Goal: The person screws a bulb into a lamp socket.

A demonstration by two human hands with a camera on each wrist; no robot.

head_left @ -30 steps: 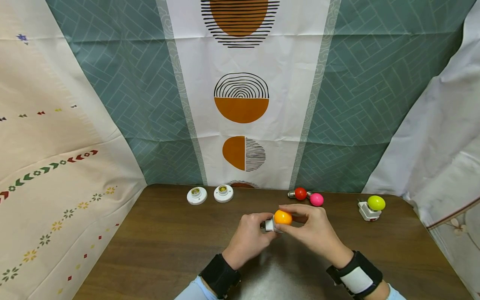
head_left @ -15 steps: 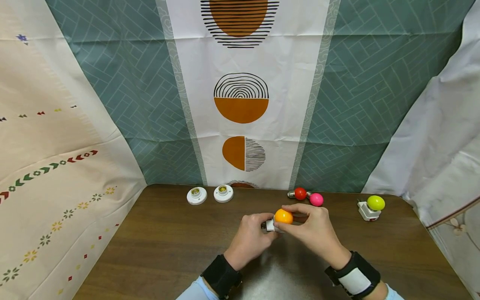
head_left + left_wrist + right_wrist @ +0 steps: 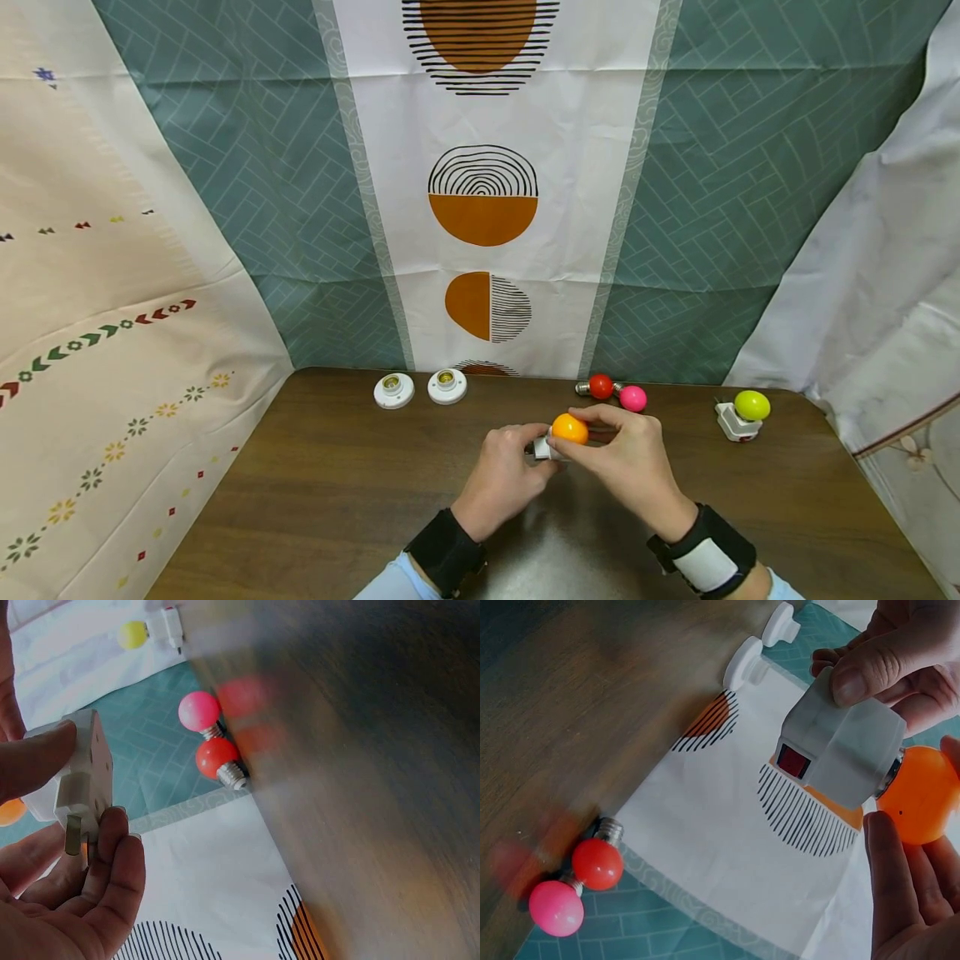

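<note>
My left hand (image 3: 506, 471) grips a white plug-in lamp socket (image 3: 847, 742) by its sides, thumb on one face and fingers on the other. The socket has a red switch (image 3: 793, 761) and metal plug prongs (image 3: 73, 835). An orange bulb (image 3: 570, 428) sits in the socket's mouth, with a thin ring of its metal base showing in the right wrist view. My right hand (image 3: 626, 454) pinches the orange bulb between thumb and fingers. Both hands hold the pieces above the table.
At the table's back edge lie a red bulb (image 3: 601, 387) and a pink bulb (image 3: 633, 398). Two round white lamp holders (image 3: 393, 391) stand at back left. A yellow-green bulb (image 3: 752, 406) in a white plug-in socket (image 3: 738, 423) is at far right. A patterned cloth (image 3: 480, 250) hangs behind the table (image 3: 337, 483).
Both hands, with the socket and orange bulb, have shifted very slightly right and up. The grips look the same, and the other things have not moved.
</note>
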